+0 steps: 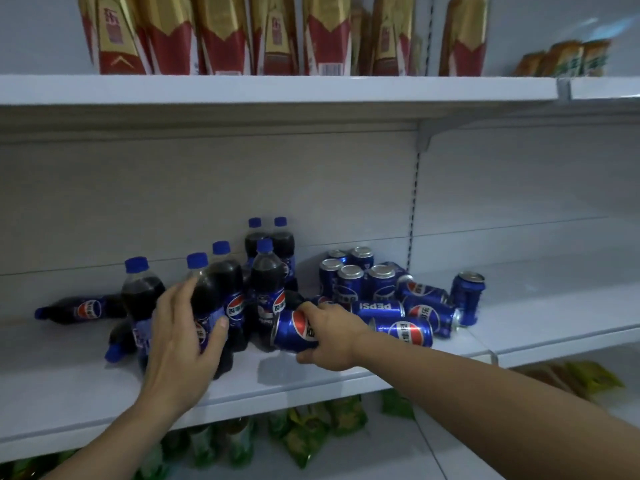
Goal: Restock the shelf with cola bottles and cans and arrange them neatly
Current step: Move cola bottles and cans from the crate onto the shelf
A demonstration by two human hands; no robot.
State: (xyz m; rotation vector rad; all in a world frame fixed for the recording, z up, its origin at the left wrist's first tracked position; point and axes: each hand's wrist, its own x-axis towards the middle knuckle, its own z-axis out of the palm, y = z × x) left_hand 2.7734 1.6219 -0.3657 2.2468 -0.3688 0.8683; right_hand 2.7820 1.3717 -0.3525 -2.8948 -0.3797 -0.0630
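Middle shelf (69,382), white, carries the stock under inspection. Far left: one cola bottle (81,309) lies on its side, cap pointing left; a second fallen bottle (119,342) lies just in front of it, cap toward the shelf edge. Beside these stands an upright bottle (140,289). The left hand (180,337) grips the next upright bottle (207,289), fingers wrapped round its left side and thumb pressed on the label. Behind and to the right, a cluster of upright bottles (266,271) stands close together, reaching toward the back panel. The right hand (329,336) holds a cola can (291,330) on its side just in front of that cluster, fingers curled over the top and thumb beneath; whether the can touches the shelf cannot be told. Further right, a group of upright cans (349,278) stands at the rear, with several fallen cans (408,330) lying in front and beside them. One can (467,296) stands apart at the far right. The shelf above holds red-and-gold cartons (221,36); the shelf below holds green packets (311,431).
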